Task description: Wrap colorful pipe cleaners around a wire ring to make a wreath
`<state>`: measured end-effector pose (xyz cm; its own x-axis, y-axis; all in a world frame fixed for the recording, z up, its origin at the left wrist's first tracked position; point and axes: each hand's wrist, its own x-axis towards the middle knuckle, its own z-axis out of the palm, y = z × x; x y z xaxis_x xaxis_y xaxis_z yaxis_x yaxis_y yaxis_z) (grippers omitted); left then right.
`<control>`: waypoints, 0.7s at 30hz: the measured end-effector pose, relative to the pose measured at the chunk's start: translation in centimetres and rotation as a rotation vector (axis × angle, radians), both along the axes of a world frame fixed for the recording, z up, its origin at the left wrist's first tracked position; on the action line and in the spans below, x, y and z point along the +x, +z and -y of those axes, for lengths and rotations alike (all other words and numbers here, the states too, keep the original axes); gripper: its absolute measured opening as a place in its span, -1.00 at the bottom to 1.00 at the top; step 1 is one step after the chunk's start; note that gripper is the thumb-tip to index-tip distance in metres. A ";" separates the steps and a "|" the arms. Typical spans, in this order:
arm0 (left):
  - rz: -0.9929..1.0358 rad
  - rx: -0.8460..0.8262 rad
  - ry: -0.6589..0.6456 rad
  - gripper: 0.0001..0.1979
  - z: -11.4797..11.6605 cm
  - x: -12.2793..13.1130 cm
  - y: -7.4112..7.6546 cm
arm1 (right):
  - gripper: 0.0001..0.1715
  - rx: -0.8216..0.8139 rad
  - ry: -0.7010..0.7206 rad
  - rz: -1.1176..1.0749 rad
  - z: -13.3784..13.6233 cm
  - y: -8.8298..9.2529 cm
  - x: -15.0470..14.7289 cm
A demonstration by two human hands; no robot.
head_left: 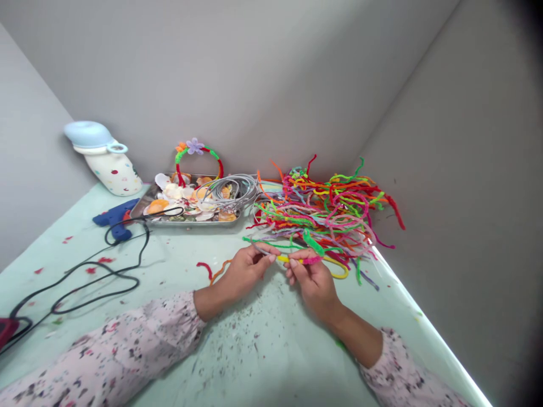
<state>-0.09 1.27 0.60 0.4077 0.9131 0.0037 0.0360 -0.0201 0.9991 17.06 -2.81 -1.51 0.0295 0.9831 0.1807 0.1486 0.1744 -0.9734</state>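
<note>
My left hand (248, 270) and my right hand (311, 280) meet low over the pale green table (254, 350). Both pinch a thin hoop wrapped in coloured pipe cleaners (297, 259), yellow and pink where the fingers hold it. The left fingers close on its grey end, the right fingers on the pink part. Just beyond the hands lies a big tangle of pipe cleaners (326, 212) in several colours. A red and an orange piece (212, 270) lie by my left wrist.
A metal tray (146, 204) of seashells and grey wire hoops stands at the back. A decorated hoop (198, 155) leans on the wall behind it. A blue glue gun (114, 217) with a black cord (97, 271) lies left. A white spotted jug (106, 161) stands in the corner.
</note>
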 end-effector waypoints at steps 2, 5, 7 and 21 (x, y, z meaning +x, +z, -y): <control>-0.007 0.011 -0.004 -0.70 0.1 0.0 0.1 | -0.75 -0.010 -0.003 -0.011 -0.1 0.1 0.0; -0.020 0.024 -0.001 -0.70 0.1 -0.1 0.0 | -0.75 -0.013 0.002 -0.019 -0.1 0.3 0.0; -0.025 0.025 0.002 -0.70 0.0 -0.1 0.0 | -0.77 -0.007 0.001 -0.013 -0.1 0.3 0.0; -0.035 0.011 -0.032 -0.70 -0.3 0.0 -0.2 | -0.75 0.012 -0.016 0.064 0.0 -0.1 0.1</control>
